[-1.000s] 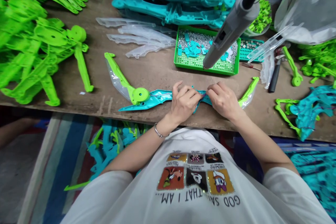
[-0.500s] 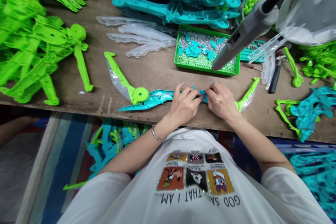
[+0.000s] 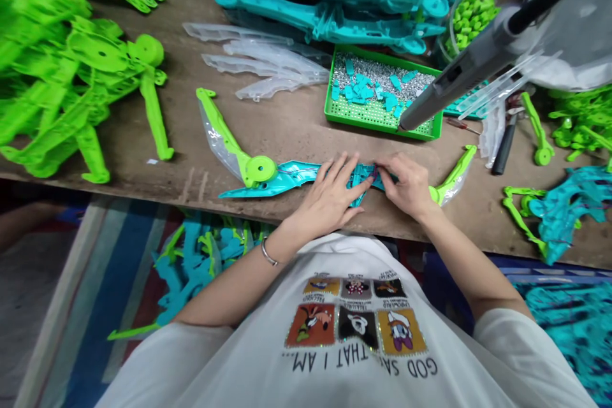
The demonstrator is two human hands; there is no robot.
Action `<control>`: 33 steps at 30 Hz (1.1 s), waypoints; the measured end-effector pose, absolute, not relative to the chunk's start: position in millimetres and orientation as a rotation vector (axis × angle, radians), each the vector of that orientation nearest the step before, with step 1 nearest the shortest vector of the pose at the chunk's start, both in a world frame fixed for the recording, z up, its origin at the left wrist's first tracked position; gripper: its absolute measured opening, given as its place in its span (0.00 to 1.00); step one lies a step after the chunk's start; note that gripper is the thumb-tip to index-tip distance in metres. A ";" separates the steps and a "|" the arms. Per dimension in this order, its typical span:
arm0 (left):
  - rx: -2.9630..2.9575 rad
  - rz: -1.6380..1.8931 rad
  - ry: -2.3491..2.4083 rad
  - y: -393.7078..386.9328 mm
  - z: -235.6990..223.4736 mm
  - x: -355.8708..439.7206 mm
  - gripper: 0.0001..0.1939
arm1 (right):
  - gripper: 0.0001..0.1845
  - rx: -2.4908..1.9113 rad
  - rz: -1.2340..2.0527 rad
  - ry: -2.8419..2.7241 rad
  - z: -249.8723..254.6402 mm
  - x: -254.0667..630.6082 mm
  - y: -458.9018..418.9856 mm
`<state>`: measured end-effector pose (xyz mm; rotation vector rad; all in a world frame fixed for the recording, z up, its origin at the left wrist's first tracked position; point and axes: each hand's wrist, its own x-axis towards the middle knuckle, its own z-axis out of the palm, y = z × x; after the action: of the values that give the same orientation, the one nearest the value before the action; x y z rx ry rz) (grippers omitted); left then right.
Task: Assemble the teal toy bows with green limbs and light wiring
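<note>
Right of the heaped green parts, the turquoise bow lies near the front edge of the brown worktable, long axis left to right under both hands. The left hand lies spread flat over its middle; just beside, the right hand bunches narrowly at a thin wire, pinching or not I cannot tell, a turquoise frame well beyond

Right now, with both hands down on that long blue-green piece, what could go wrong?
The left hand lies spread over the blue-green piece, and the right hand is at a thin purplish strand; a hard tug might damage it. The piece's pointed end lies near the front edge of the table, so a shove could push it over. A grey tool slants across the green tray; knocking it might scatter small parts.
</note>
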<state>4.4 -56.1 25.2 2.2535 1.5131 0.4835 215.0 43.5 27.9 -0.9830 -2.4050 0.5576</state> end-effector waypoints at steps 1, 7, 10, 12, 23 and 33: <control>2.259 0.479 1.513 -55.4 24.0 3.9 0.36 | 0.12 -1.009 0.586 -2.379 28.3 214.2 45.3; 2.266 0.511 1.515 -53.9 18.8 2.1 0.37 | 0.17 -1.062 0.762 -2.322 26.6 214.2 50.8; 2.272 0.520 1.510 -53.2 18.6 1.5 0.36 | 0.15 -1.041 0.748 -2.349 25.2 215.3 50.1; 2.274 0.515 1.507 -52.3 19.3 1.3 0.36 | 0.13 -1.019 0.716 -2.379 24.8 215.4 49.7; 2.230 0.577 1.475 -52.4 21.7 -0.4 0.32 | 0.07 -0.840 0.556 -2.628 31.2 213.8 59.4; 2.228 0.563 1.511 -54.7 16.9 2.7 0.30 | 0.13 -1.057 1.378 -2.289 51.5 206.8 87.0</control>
<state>2.7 -54.7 16.9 2.2285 1.5111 0.5628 206.8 87.0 51.5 -1.0565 -2.2893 1.3779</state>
